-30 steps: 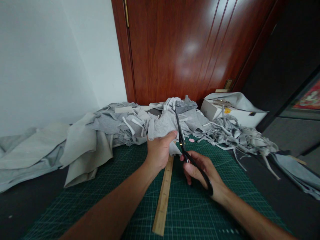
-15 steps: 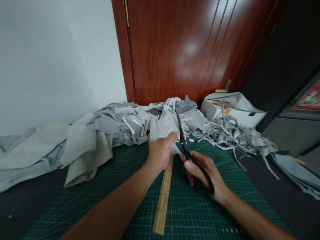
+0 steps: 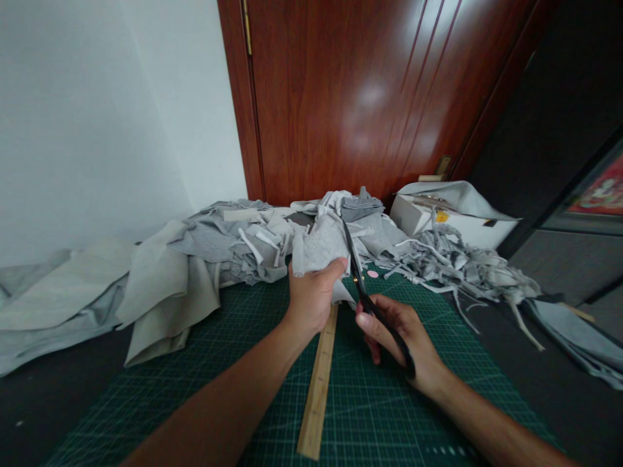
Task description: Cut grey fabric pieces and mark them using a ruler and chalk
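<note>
My left hand (image 3: pixel 314 295) is closed on a piece of light grey fabric (image 3: pixel 321 248), its thumb pressing along the near edge. A pair of black scissors (image 3: pixel 359 282) sits in my right hand (image 3: pixel 396 331), with fingers in the handles. The blades look closed and point away from me, lying along the right edge of the held fabric. A loose flap of the cloth hangs below, between my hands. Underneath, a wooden ruler (image 3: pixel 317 389) lies lengthwise on the green cutting mat (image 3: pixel 389 415).
Heaped grey and white cloth (image 3: pixel 209 240) runs along the back and left. Tangled fabric strips (image 3: pixel 467 259) lie at right, before a white box (image 3: pixel 457 217). A small pink disc (image 3: pixel 372 274) rests on the mat. Behind stand a wooden door (image 3: pixel 341 97) and a white wall (image 3: pixel 121 117).
Almost nothing differs. The scissors' handles and my right hand have shifted very slightly to the left, while the left hand keeps its hold on the fabric.
</note>
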### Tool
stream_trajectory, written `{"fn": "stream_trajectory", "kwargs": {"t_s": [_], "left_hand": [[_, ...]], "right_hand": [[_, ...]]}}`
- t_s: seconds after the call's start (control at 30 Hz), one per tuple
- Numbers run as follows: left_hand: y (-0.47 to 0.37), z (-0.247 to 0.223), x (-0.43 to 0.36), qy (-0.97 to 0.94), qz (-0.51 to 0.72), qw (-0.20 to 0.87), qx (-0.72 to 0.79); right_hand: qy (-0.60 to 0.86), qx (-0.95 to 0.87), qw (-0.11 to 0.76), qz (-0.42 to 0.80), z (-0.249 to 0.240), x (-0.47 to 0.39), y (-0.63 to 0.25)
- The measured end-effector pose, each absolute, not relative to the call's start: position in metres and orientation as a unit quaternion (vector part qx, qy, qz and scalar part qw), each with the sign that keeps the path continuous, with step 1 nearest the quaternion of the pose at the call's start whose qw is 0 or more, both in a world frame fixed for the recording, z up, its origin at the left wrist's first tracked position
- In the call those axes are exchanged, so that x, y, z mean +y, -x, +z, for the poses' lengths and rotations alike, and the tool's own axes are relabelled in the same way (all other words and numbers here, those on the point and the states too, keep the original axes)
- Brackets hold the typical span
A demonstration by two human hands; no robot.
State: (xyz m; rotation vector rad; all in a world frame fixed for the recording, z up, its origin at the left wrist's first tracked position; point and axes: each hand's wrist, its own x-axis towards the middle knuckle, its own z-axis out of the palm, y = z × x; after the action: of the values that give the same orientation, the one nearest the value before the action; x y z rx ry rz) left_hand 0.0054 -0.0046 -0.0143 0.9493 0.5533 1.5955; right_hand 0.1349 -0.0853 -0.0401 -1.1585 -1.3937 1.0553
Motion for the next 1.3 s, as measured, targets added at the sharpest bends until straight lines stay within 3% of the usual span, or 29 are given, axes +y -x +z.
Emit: {"fn": "stream_trajectory", "kwargs": {"t_s": [1.3], "left_hand": [[-0.0048,-0.022,-0.0042,-0.452,0.661,0.554,0.23]], "right_hand": [[0.469,-0.57,0.519,0.43,-0.0458,-0.0786,-0.1381]]}}
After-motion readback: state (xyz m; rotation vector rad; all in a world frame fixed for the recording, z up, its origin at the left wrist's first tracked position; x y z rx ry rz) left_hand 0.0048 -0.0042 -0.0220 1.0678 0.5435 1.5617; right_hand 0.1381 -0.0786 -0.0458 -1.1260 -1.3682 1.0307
